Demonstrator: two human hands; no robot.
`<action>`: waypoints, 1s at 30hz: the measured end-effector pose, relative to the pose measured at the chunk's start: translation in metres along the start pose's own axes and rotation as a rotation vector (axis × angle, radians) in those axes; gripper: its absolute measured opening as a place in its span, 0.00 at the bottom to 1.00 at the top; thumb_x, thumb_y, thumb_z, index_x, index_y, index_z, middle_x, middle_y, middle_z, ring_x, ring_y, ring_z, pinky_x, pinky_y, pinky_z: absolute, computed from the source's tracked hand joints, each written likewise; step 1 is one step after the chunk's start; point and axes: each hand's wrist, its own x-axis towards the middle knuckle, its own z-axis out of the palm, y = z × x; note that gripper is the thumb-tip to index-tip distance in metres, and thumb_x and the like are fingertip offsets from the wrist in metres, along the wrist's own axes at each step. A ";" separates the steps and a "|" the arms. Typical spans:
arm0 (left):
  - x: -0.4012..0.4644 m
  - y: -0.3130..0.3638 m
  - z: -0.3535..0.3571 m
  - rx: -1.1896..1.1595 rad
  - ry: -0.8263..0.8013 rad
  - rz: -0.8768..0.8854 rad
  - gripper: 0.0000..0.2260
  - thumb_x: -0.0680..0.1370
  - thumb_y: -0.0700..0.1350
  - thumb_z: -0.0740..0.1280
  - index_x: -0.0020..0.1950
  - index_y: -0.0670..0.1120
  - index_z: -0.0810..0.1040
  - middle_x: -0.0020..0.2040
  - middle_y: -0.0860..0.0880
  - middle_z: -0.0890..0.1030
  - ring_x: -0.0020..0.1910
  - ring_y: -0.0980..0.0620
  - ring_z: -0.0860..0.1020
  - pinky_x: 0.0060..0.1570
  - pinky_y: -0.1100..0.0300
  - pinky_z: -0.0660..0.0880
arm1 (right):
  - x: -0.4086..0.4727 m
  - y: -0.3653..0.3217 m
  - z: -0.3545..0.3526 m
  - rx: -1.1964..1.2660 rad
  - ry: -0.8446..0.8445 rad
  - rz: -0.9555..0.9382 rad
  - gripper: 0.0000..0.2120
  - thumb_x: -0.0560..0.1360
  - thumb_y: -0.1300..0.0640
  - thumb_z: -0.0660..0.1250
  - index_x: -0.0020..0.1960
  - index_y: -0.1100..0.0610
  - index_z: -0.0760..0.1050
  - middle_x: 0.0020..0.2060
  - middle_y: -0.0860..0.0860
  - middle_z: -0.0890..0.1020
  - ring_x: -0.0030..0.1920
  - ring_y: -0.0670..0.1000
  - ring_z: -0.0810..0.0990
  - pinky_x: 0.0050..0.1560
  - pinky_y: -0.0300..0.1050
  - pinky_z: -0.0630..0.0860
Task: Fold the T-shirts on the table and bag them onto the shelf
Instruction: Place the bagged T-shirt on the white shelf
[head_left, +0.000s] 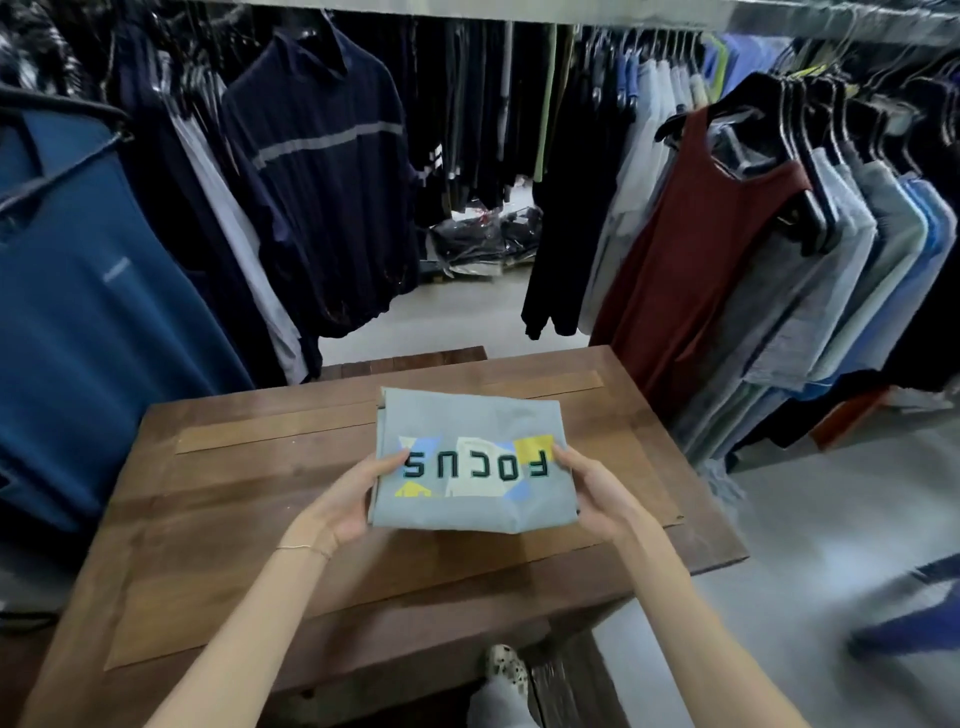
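Both hands gripped the folded shirt (470, 457) by its side edges, left hand (345, 506) and right hand (592, 491), mid-table (249, 499); bare wood lay all round.

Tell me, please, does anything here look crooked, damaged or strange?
Nothing is damaged. The folded shirt is neat, gripped at its sides by the left hand and right hand over the table. Its word FOCUS reads upside down from this view. Bagged clothes lie heaped on the floor behind.
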 end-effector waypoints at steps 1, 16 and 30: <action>0.002 0.005 0.007 0.027 -0.020 0.012 0.20 0.75 0.50 0.69 0.65 0.43 0.75 0.57 0.40 0.82 0.48 0.45 0.83 0.40 0.52 0.82 | -0.006 -0.006 -0.003 0.007 0.010 -0.020 0.17 0.80 0.54 0.61 0.68 0.54 0.72 0.63 0.57 0.79 0.62 0.58 0.78 0.56 0.57 0.79; 0.043 0.018 0.146 0.252 -0.312 0.002 0.16 0.77 0.47 0.63 0.63 0.44 0.75 0.57 0.42 0.82 0.49 0.46 0.83 0.41 0.53 0.82 | -0.119 -0.051 -0.070 0.195 0.332 -0.261 0.12 0.81 0.56 0.58 0.60 0.56 0.76 0.49 0.54 0.85 0.45 0.53 0.85 0.40 0.50 0.83; 0.090 -0.015 0.371 0.465 -0.553 -0.032 0.14 0.78 0.45 0.62 0.62 0.45 0.76 0.53 0.44 0.84 0.45 0.47 0.84 0.41 0.52 0.82 | -0.254 -0.102 -0.201 0.364 0.491 -0.485 0.13 0.81 0.56 0.56 0.60 0.55 0.76 0.51 0.54 0.85 0.46 0.53 0.85 0.39 0.47 0.82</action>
